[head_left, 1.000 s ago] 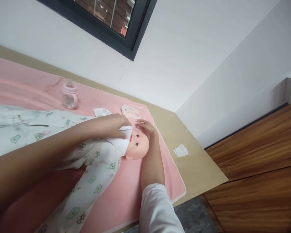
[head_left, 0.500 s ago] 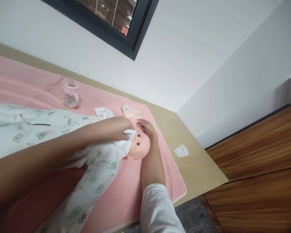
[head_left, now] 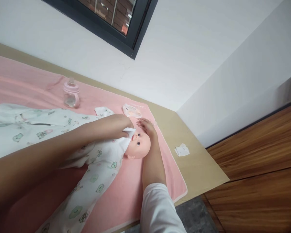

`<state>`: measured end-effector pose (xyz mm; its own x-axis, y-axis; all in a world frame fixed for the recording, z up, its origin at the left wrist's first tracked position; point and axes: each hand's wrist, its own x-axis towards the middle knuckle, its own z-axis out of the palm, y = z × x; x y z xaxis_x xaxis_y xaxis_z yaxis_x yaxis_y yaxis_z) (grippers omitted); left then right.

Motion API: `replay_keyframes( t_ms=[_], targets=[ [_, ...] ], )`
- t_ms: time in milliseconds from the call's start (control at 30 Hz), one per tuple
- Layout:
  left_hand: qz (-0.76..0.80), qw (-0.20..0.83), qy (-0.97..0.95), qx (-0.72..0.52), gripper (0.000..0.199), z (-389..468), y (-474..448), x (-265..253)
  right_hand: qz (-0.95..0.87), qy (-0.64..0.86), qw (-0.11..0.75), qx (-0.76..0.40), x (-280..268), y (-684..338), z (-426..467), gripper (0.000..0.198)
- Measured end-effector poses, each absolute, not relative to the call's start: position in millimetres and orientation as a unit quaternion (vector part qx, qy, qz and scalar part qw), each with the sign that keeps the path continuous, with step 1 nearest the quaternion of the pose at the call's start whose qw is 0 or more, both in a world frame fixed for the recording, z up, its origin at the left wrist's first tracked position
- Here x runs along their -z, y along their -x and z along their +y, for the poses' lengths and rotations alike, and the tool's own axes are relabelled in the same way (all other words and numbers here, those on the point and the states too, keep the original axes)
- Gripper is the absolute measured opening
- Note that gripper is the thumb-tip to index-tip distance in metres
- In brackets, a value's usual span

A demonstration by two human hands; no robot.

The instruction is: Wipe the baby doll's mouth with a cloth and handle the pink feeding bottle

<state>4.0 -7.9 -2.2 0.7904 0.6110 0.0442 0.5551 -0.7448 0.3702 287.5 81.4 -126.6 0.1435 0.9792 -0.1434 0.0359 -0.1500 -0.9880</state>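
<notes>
A baby doll [head_left: 141, 147] lies on its back in a white one-piece [head_left: 93, 178] printed with green figures. My left hand [head_left: 120, 125] is closed at the doll's chin, with a folded white tissue [head_left: 130, 130] sticking out of its fingers beside the mouth. Part of the tissue and most of the left fingers are hidden. Past the top of the head reaches my right arm. My right hand [head_left: 146, 126] rests along the far side of the head, fingers stretched out and holding nothing.
Under the doll, a pink blanket [head_left: 131, 181] covers much of the wooden table [head_left: 196, 168]. A pink-topped baby bottle [head_left: 71, 94] stands near the back. A clear plastic packet [head_left: 131, 111] lies beyond the hands, and a crumpled tissue [head_left: 182, 149] lies to the right.
My left hand and the tissue have shifted slightly up and away from the doll's chin, so more of its mouth and cheek shows. My right hand stays at the head.
</notes>
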Motion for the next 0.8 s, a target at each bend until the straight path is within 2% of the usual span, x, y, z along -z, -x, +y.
replay_keyframes(
  t_ms=[400,800],
  targets=[
    [0.341,0.149,-0.924,-0.087,0.025,-8.2,-4.7,1.1,-0.425,0.572,0.511,-0.481,128.3,-286.6,79.8,0.014],
    [0.356,0.127,-0.92,-0.103,0.018,-11.6,-4.6,-0.9,-0.411,0.586,0.516,-0.47,128.7,-285.6,80.9,0.011]
  ],
)
